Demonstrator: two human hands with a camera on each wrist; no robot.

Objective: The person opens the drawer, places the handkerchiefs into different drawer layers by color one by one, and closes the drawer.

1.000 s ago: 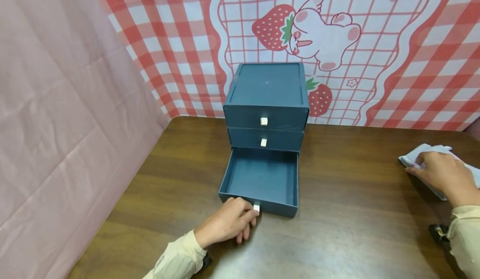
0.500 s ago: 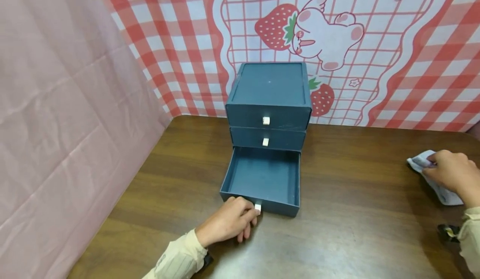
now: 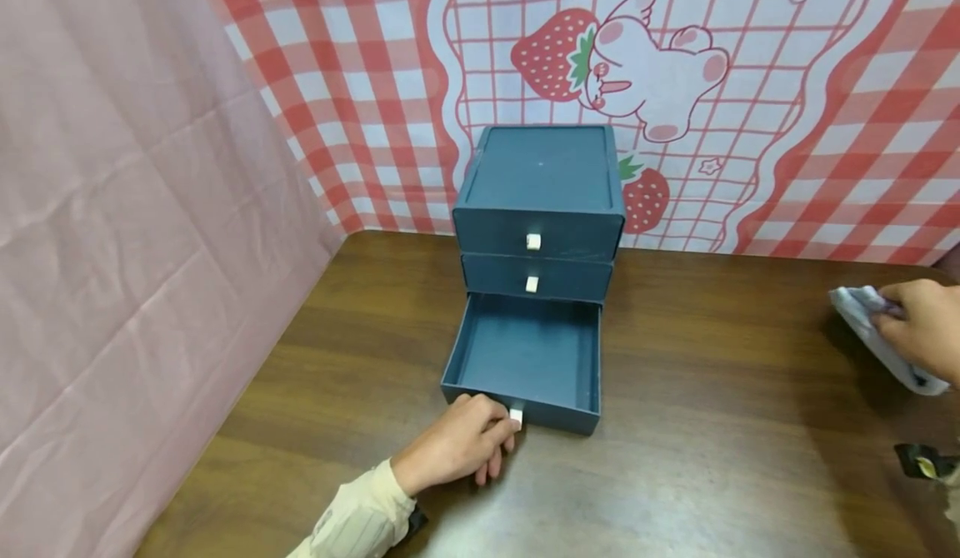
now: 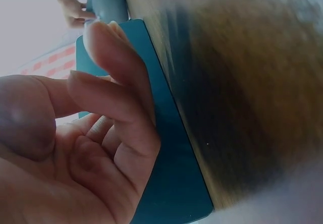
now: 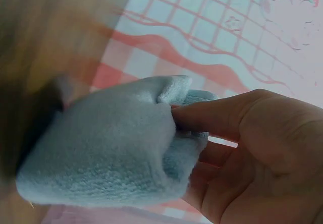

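Observation:
A dark blue drawer unit (image 3: 538,171) stands at the table's back, its bottom drawer (image 3: 525,358) pulled out with nothing inside. At that drawer's front, my left hand (image 3: 461,441) pinches the white knob (image 3: 516,418) between thumb and fingers. In the left wrist view, curled fingers (image 4: 126,103) lie against the drawer front (image 4: 171,183) and hide the knob. Far to the right, my right hand (image 3: 930,325) grips a folded pale grey cloth (image 3: 881,337). The right wrist view has the fuzzy cloth (image 5: 111,143) pinched at one edge, thumb on top and fingers beneath.
The upper two drawers, with white knobs (image 3: 533,241), are closed. A red-and-white checked curtain (image 3: 360,83) hangs behind the brown wooden table (image 3: 697,375). A pink cloth (image 3: 135,250) hangs along the left side.
My right hand has drawn the cloth rightward and it now looks tilted, more compact and lifted off the table. The left hand has stayed on the knob, and the bottom drawer has not moved.

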